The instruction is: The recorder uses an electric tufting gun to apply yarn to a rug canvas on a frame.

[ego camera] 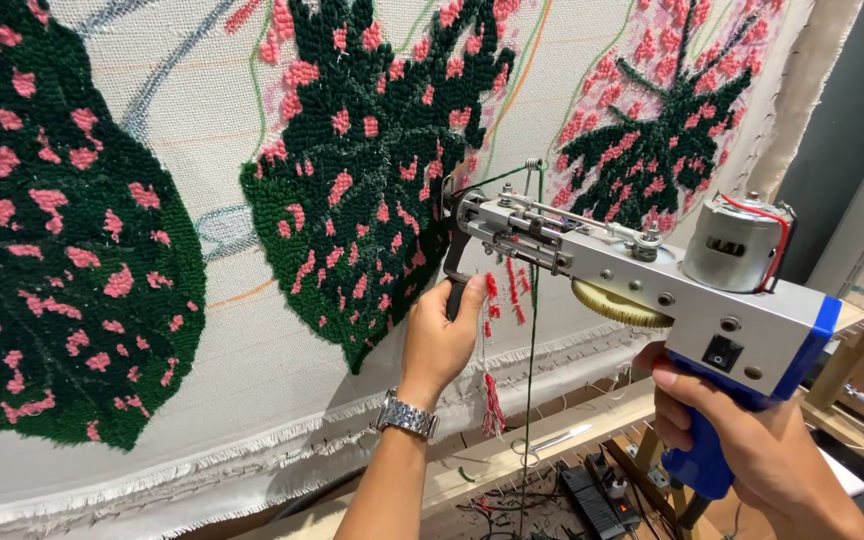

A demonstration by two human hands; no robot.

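While the tufting gun [642, 275] is pressed nose-first against the stretched backing cloth [212, 90], both hands grip it firmly. The left hand [440, 340], with a silver metal watch [407, 415] on its wrist, is closed around the gun's black front handle [455, 290], thumb up along the grip, right beside the cloth. The right hand [752, 440] is wrapped tightly around the blue rear grip [700, 462], fingers curled about it beneath the silver body. On top of the gun sits a round grey motor [732, 243] with a red wire, and a yellowish gear wheel [617, 303] shows under the frame. Dark green yarn [529, 400] runs down from a wire guide at the gun's front, hanging toward the floor. The needle end meets the right edge of a middle leaf shape [362, 180], tufted in dark green with pink spots. A larger leaf [62, 250] in the same colours fills the left side, well apart from the gun, and a third, pinker leaf [667, 110] lies above the gun at upper right. Loose red yarn ends [493, 400] dangle from the cloth just beside the left hand. Below, a wooden frame bar [512, 455] carries the cloth's frayed lower edge, and a black power strip [592, 500] lies on the floor.
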